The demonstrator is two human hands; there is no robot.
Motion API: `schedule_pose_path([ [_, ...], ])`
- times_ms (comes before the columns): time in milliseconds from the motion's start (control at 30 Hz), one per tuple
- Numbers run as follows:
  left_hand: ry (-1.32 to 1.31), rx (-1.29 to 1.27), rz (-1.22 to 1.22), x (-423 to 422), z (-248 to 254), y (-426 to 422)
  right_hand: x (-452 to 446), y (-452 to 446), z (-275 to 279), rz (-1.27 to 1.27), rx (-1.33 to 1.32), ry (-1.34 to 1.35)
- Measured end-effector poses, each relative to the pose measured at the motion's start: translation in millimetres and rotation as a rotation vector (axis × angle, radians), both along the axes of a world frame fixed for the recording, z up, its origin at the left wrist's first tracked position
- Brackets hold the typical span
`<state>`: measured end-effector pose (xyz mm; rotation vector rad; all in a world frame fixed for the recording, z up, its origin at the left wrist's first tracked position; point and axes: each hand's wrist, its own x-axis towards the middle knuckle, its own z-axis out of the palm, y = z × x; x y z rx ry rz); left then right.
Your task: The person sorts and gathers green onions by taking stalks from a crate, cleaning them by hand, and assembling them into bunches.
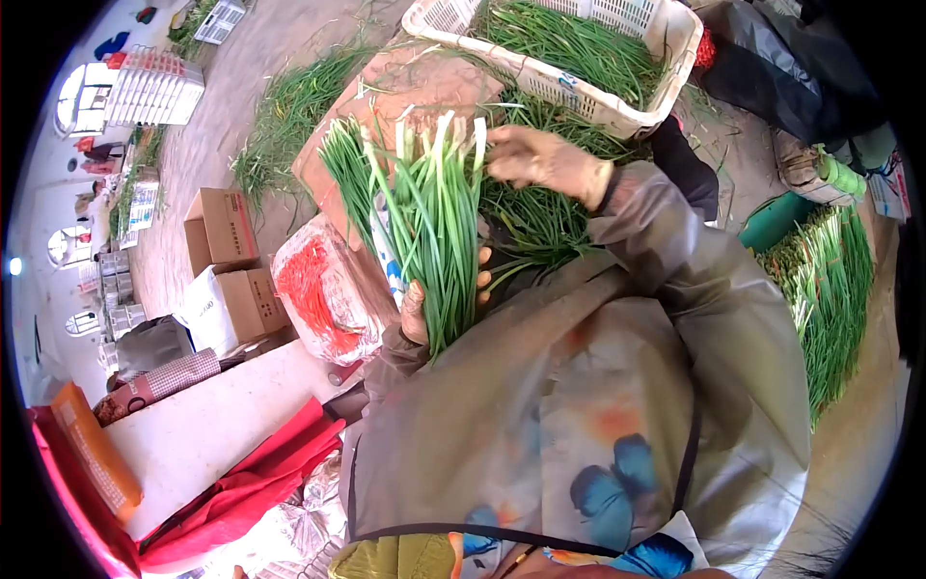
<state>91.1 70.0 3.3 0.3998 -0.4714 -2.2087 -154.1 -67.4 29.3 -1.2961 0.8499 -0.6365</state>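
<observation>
My left hand (415, 314), in a tan glove, is wrapped round a thick bunch of green chives (434, 222) in front of my apron, its fingertips showing on the far side. White stalk ends point up and away from me; the leaf tips hang towards my lap. My right hand (550, 162), also gloved, is beside the white ends with its fingers stretched out and slightly apart. They reach the edge of the bunch, but whether they touch it is unclear. Behind the bunch more chives (352, 183) lie on a brown board (424, 82).
A white plastic crate (540, 77) of chives stands ahead. Loose chives (299, 116) are strewn on the floor. To my left are red ties (318, 294) on a wrapped block and a cardboard box (222, 232). A large chive pile (834, 299) lies at right, near another person's dark clothing (772, 68).
</observation>
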Motion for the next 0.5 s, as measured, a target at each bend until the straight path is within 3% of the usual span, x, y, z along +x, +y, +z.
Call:
schedule_pose_path([
  [100,-0.197,-0.036,0.09,-10.3,12.7,1.5,19.9,-0.3,-7.8,0.036,0.026,0.002],
  [200,-0.157,0.003,0.233,-4.9,-0.4,7.5,19.9,11.2,-12.7,-0.063,0.124,0.036],
  [300,-0.137,0.011,0.242,-2.4,-3.1,4.0,14.5,17.3,-22.9,-0.061,0.195,0.052],
  [367,-0.102,0.082,0.237,1.0,-9.1,7.1,13.1,19.1,-31.8,-0.155,0.32,-0.117],
  [433,-0.148,0.058,0.178,-0.1,-9.3,5.6,11.6,18.3,-32.8,-0.178,0.229,-0.069],
  [500,-0.181,0.092,0.189,-3.0,-8.2,7.2,13.6,17.2,-33.8,-0.303,0.328,-0.187],
])
